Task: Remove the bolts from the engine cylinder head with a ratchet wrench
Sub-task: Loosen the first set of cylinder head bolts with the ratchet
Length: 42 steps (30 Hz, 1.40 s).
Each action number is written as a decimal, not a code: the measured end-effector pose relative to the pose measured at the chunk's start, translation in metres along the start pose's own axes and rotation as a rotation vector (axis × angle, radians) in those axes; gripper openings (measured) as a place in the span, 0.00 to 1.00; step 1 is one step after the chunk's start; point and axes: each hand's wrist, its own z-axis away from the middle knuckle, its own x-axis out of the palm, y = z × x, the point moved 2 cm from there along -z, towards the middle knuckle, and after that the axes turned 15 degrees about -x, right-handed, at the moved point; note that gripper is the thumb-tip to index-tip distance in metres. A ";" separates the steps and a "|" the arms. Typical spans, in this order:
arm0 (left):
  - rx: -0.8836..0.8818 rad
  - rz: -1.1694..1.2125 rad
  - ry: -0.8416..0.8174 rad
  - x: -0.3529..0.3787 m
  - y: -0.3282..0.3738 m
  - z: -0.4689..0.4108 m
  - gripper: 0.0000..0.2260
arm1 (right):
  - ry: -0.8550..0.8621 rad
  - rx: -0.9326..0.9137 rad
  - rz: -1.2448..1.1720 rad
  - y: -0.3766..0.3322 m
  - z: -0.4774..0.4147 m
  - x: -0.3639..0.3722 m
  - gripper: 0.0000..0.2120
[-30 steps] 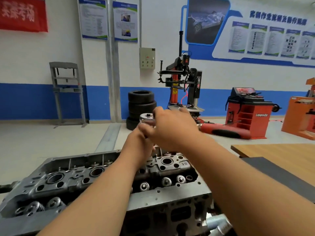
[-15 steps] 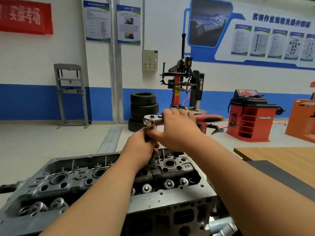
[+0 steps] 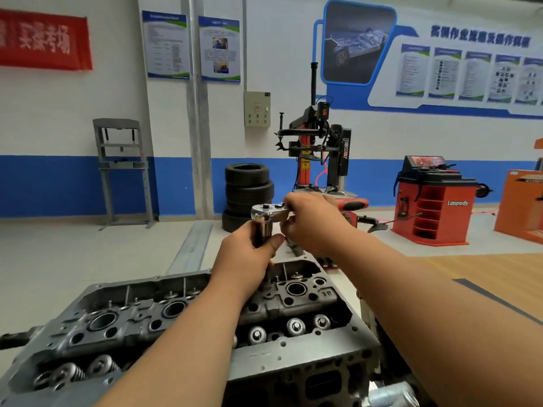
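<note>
A grey engine cylinder head [image 3: 293,359] fills the lower middle, with round bores and valve springs showing. A chrome ratchet wrench [image 3: 266,211] stands above its far right part, head up, on a socket extension that runs down to the cylinder head. My left hand [image 3: 249,257] grips the upright socket extension just under the ratchet head. My right hand [image 3: 311,221] holds the ratchet's handle, whose red grip [image 3: 352,204] sticks out to the right past my fingers. The bolt under the socket is hidden by my left hand.
A wooden table with a dark mat [image 3: 499,277] lies to the right. Behind stand a stack of tyres [image 3: 248,195], a tyre changer [image 3: 320,148], a red wheel balancer [image 3: 432,201] and a grey press frame [image 3: 122,171]. A metal part [image 3: 390,395] pokes out at the bottom right.
My right hand has swung the ratchet handle from pointing right-and-toward-me to straight right. The view has tilted up a little; my left hand stays on the extension.
</note>
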 end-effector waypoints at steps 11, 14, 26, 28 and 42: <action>-0.077 -0.020 -0.152 -0.005 -0.005 0.004 0.06 | -0.106 0.090 0.216 -0.034 0.020 -0.029 0.09; -0.051 -0.038 -0.115 -0.005 -0.002 0.007 0.07 | -0.070 -0.015 0.299 -0.066 0.053 -0.034 0.26; -0.074 -0.042 -0.036 -0.005 -0.004 -0.004 0.06 | -0.203 0.040 -0.195 -0.010 -0.034 0.017 0.29; -0.057 -0.021 -0.049 -0.007 -0.003 -0.003 0.05 | -0.203 -0.036 -0.367 -0.021 -0.042 0.025 0.31; -0.014 0.040 0.031 -0.002 -0.002 0.002 0.06 | -0.090 0.139 0.261 -0.067 0.083 -0.029 0.32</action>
